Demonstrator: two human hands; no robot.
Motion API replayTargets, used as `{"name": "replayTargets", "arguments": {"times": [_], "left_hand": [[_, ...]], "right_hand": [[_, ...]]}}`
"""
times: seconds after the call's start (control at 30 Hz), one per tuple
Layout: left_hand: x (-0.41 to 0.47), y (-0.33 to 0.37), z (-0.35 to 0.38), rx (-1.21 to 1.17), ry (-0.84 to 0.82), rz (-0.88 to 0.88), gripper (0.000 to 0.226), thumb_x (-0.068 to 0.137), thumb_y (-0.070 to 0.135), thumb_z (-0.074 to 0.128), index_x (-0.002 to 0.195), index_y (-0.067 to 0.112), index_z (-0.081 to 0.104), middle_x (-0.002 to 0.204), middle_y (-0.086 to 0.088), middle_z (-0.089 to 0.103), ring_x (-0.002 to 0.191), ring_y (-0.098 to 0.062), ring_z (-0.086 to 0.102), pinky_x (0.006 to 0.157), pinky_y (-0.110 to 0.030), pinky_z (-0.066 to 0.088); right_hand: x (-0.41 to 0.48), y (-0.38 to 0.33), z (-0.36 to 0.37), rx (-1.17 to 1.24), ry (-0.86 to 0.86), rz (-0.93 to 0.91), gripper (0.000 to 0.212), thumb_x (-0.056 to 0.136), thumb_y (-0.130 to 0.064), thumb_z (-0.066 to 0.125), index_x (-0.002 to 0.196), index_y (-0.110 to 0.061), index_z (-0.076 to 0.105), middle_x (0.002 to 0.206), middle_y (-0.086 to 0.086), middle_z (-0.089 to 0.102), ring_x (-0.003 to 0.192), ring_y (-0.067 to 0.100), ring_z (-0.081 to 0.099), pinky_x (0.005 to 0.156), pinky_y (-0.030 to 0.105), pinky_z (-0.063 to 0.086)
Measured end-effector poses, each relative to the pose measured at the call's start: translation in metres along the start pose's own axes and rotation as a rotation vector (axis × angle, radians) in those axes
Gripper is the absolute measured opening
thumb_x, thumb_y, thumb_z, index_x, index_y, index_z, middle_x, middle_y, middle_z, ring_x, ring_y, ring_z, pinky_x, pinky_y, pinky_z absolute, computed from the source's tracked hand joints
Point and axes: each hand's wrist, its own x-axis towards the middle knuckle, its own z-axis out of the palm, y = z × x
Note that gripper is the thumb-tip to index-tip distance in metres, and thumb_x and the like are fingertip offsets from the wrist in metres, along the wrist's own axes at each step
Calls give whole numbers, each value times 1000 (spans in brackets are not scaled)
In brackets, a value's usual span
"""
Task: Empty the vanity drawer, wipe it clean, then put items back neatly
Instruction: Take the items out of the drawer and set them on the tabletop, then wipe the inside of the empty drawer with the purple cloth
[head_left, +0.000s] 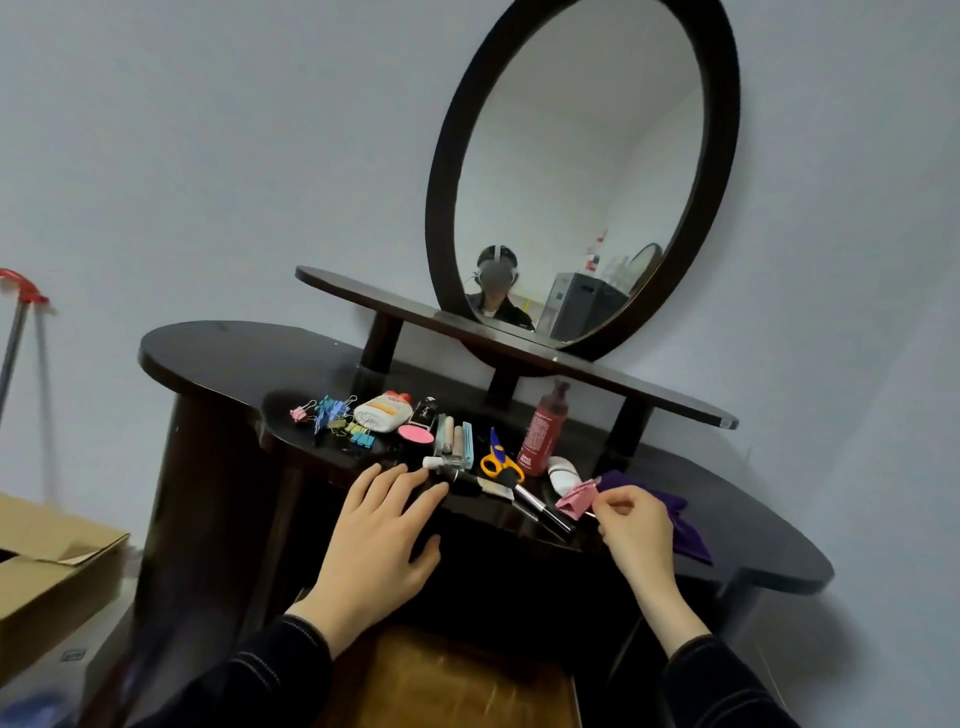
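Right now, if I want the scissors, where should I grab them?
Probably by the yellow handle loops, coming from the front edge. The scissors lie flat with the loops toward you and the blue blades pointing toward the mirror, so fingers stay off the tips.

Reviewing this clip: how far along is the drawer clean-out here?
Emptying looks largely done: binder clips, glue bottle, scissors and red bottle lie on the vanity top. In hand: the right hand pinches a pink clip beside the purple cloth; the left hand rests open at the front edge. Left: putting items back. The drawer is not clearly visible, so wiping cannot be judged.
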Motion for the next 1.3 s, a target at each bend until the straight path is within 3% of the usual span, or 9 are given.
{"name": "replayTargets", "arguments": {"times": [0.1,0.43,0.53,0.67,0.83,0.9,1.03,1.2,1.3], "left_hand": [[0,2,0,-13,-3,-21,55,82,43,64,135,27,61,136,2,59,132,-24,51,119,-46,27],[-1,5,6,0,63,-29,54,82,39,62,133,24,62,134,1,60,132,-26,51,120,-46,24],[-2,6,6,-2,47,-38,54,81,37,66,134,24,62,134,0,60,133,-26,50,121,-46,23],[-2,5,6,-14,42,-41,54,87,52,57,134,25,62,136,1,60,134,-23,49,120,-46,24],[-2,5,8,-23,55,-45,57,94,62,43,134,27,62,137,2,59,136,-21,47,122,-44,21],[-1,5,9,-17,59,-48,57,95,63,41,134,27,62,137,3,58,136,-21,47,122,-43,20],[-1,4,10,-4,75,-33,57,94,61,42,134,25,62,137,1,59,135,-23,48,122,-45,21],[-4,5,4,-17,39,-34,59,94,62,41,134,25,62,137,0,59,135,-24,47,121,-47,23],[-9,7,-6,-29,18,-35,59,93,61,42,135,24,62,138,-1,58,136,-24,47,120,-48,25]], "right_hand": [[0,-2,-5,-319,-36,-63,11,94,-27,64,86,-24,71,89,-9,69,79,13,62,57,28,41],[-1,8,-14,-420,-125,-216,10,98,-25,62,92,-25,70,96,-9,61,83,9,59,61,25,42],[5,9,-20,-163,-14,-162,10,97,-18,63,91,-20,71,94,-4,68,87,14,64,70,28,45],[19,20,-32,-392,231,-216,10,93,-22,63,101,-25,69,107,0,63,101,21,55,67,29,44],[54,37,-37,-447,-232,-3,63,92,-57,62,147,-31,44,145,9,46,130,37,49,103,47,45],[58,46,-35,-510,-290,-21,51,94,-55,60,138,-30,52,129,5,60,116,32,60,94,42,51],[54,58,-32,-413,-39,-61,17,97,-37,58,107,-24,59,94,-1,68,80,20,62,66,34,47],[44,53,-59,-89,-10,99,13,95,-26,59,92,-13,62,89,7,68,85,31,64,73,39,46],[27,33,-84,165,5,114,8,94,-19,64,87,-21,66,90,5,71,83,21,67,63,30,48]]}}
